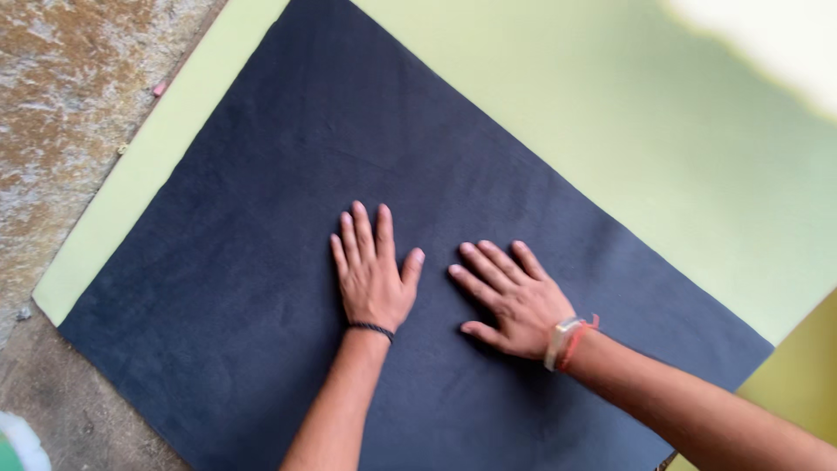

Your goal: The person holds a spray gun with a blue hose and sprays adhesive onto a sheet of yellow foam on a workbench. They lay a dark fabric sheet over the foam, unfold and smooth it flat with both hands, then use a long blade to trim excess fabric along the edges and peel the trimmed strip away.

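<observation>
Left hand (373, 277) flat, palm down on dark sheet (261, 262), fingers together, thumb out; grip wide, holding nothing. Black band at that wrist. Right hand (510, 298) just beside it, also pressed flat, fingers spread, grip wide; pale and red bands at wrist. Dark sheet lies over pale green sheet (663, 157). Beyond, at left: mottled stone floor (70, 96)

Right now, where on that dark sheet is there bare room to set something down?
The dark sheet is bare left of the left hand and above both hands, up to the pale green sheet. The middle is taken: the right hand lies flat close beside the left.
</observation>
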